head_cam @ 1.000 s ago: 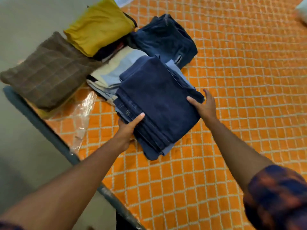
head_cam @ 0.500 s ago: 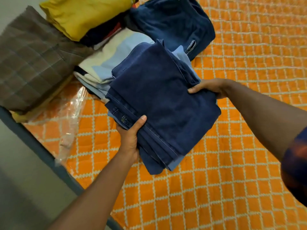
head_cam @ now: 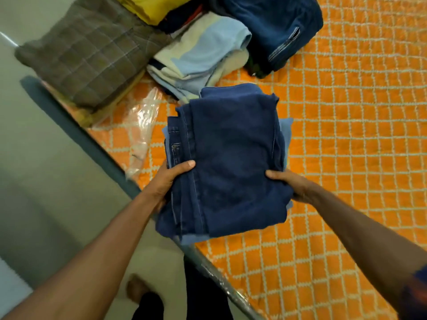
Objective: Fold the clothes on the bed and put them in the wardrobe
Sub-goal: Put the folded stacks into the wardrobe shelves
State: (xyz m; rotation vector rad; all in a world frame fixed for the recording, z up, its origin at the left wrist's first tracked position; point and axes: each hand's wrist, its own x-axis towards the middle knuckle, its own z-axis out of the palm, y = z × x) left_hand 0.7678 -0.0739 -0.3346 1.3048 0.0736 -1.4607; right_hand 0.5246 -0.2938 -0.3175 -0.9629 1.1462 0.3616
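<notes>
- Holding a stack of folded dark blue denim jeans [head_cam: 231, 162] from both sides; a paler blue layer peeks out along its lower edges.
- My left grip [head_cam: 171, 179] clasps the stack's left edge, thumb lying on top, fingers hidden underneath.
- My right grip [head_cam: 288, 183] clasps the right edge the same way, thumb on the denim.
- The stack sits over the near edge of the bed, its near left corner jutting past the dark grey bed frame [head_cam: 92, 144]. I cannot tell whether it rests on the cover.
- An orange quilt with white lattice stitching [head_cam: 346, 135] covers the bed.
- A crinkled clear plastic wrapper [head_cam: 143, 125] lies on the quilt by the frame, left of the stack.
- Just beyond the stack lie folded cream and pale blue garments [head_cam: 203, 54].
- A folded navy garment with a zip pocket [head_cam: 272, 26] lies to their right.
- A folded brown checked cloth [head_cam: 92, 56] lies at the bed's left edge, with a folded yellow cloth [head_cam: 152, 5] behind it.
- The smooth grey-green floor [head_cam: 46, 181] runs alongside the frame; my bare foot [head_cam: 136, 289] stands on it.
</notes>
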